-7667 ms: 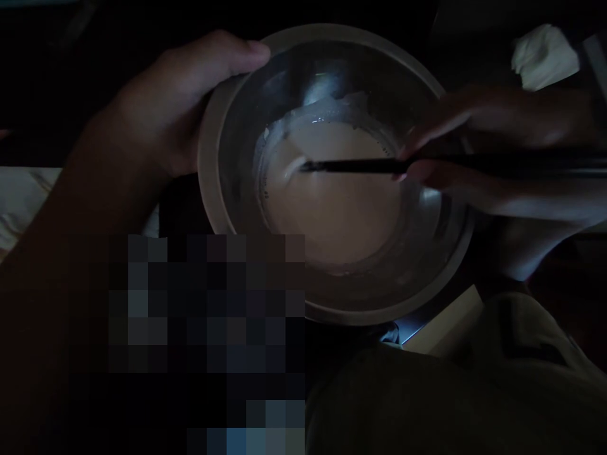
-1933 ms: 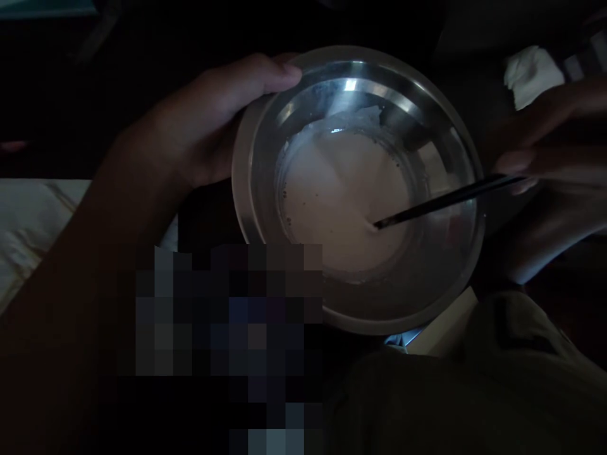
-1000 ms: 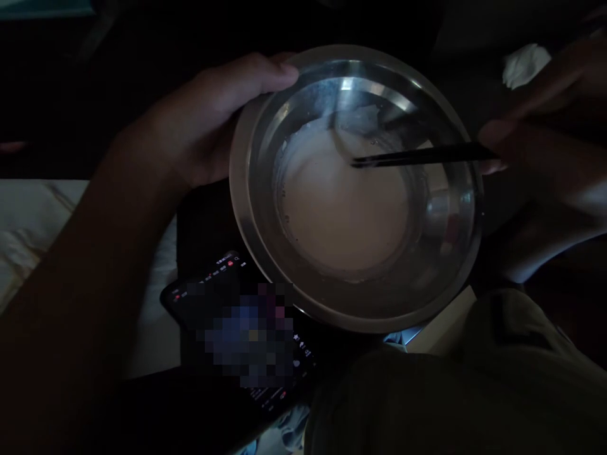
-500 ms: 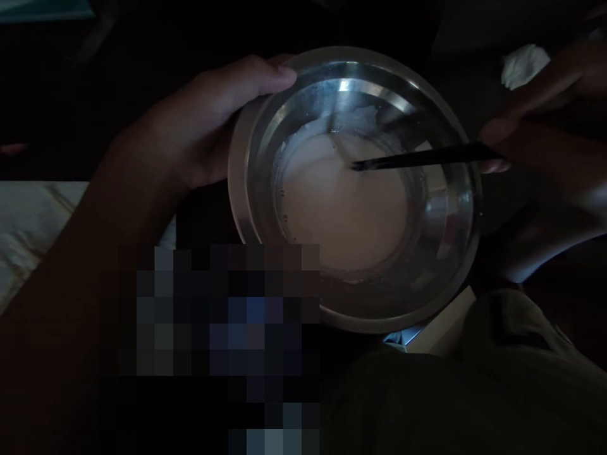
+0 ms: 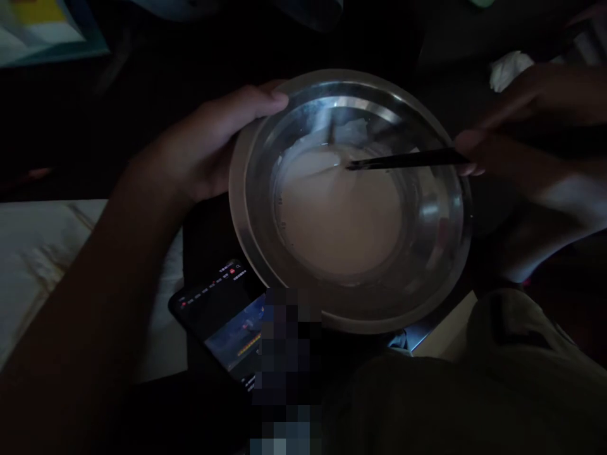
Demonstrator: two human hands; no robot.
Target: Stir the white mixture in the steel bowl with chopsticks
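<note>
A shiny metal bowl (image 5: 439, 253) is tilted toward me, with a pale, smooth liquid (image 5: 341, 221) in its bottom. My left hand (image 5: 218, 133) grips the bowl's upper left side, thumb over the rim and the other fingers hidden behind. From the right, my right hand (image 5: 497, 145) pinches a dark, slim stick (image 5: 408, 159), which looks like chopsticks. Its tip reaches the liquid near the far side. Whitish residue (image 5: 351, 133) clings to the inner wall above the liquid.
A lit phone (image 5: 227, 322) lies left of the bowl, partly covered by a pixelated patch. A pale patterned sheet (image 5: 42, 253) is under my left forearm. Crumpled white tissue (image 5: 509, 71) lies at upper right. My clothed leg (image 5: 427, 404) is below, beside a pale flat edge (image 5: 446, 328).
My right hand and the stick have shifted left, with the tip moving slightly left in the liquid. The view has moved, so the bowl's top sits lower and the phone shows more.
</note>
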